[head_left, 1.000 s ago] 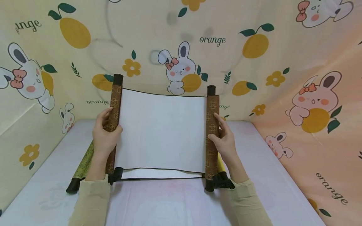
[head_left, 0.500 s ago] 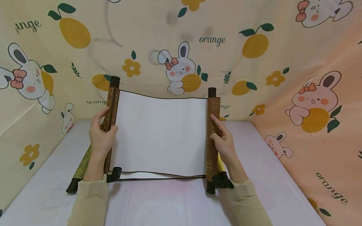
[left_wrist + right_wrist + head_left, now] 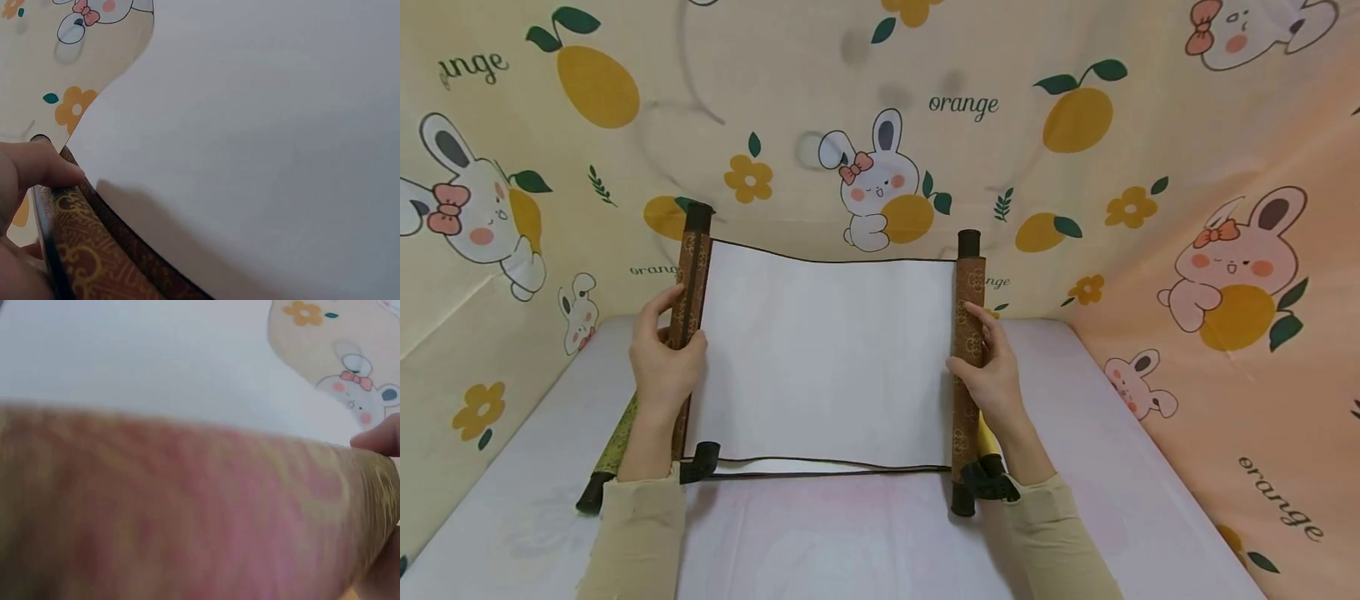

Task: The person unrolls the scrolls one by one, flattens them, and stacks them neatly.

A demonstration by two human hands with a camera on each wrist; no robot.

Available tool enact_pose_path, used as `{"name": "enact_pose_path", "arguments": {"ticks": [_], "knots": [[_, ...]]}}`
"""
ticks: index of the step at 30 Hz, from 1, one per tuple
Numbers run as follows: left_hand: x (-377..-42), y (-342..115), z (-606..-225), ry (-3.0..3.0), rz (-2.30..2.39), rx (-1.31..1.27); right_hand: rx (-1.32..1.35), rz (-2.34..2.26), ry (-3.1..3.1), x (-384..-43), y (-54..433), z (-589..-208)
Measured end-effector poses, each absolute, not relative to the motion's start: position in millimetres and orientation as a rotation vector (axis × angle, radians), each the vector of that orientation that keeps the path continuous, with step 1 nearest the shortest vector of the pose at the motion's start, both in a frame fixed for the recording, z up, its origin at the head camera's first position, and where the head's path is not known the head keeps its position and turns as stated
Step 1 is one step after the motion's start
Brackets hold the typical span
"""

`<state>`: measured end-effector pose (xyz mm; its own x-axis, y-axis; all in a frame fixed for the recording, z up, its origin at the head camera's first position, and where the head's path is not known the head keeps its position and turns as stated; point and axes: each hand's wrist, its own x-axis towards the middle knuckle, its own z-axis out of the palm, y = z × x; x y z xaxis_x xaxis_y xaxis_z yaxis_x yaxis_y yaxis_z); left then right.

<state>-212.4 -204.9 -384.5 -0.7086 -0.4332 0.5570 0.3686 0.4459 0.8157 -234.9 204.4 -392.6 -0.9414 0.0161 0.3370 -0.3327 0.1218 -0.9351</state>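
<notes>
An unrolled hanging scroll with a blank white sheet [image 3: 823, 358] is held up between both hands. My left hand [image 3: 662, 358] grips its brown patterned left rod [image 3: 696, 267], which has a black knob on top. In the left wrist view, the thumb and fingers lie on either side of that rod [image 3: 84, 250]. My right hand [image 3: 996, 379] holds the thicker brown roll [image 3: 967, 417] at the right, thumb on the front edge and fingers round the far side. The right wrist view has this roll [image 3: 187, 500] large and blurred.
Behind the scroll, a green patterned roll [image 3: 617, 442] with a black end lies at the left. A yellow roll [image 3: 987, 437] shows at the right. A second dark-edged white sheet [image 3: 775, 468] peeks out below, on the pale table [image 3: 835, 542]. Printed cloth [image 3: 790, 50] forms the walls.
My left hand has moved left with its rod, and the white sheet has widened. The right roll has shifted slightly right, and the right fingers have changed their place on it.
</notes>
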Motion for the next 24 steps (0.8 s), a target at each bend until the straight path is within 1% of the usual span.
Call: {"name": "enact_pose_path", "arguments": {"ticks": [6,13,20,24], "knots": [[-209,-213,-384,-1.948,-1.366,0.148,0.301,1.913,-2.137,-235,208,-392],[-210,-225,-384,-1.89,-1.382,0.209,0.35,1.934,-2.122,-235,210,-390],[-207,-228,-381,-1.876,-1.376,0.215,0.224,1.955,-2.152,-234,210,-387],[-207,-229,-381,-1.881,-1.391,0.205,0.201,1.978,-2.158,-236,210,-387]]}}
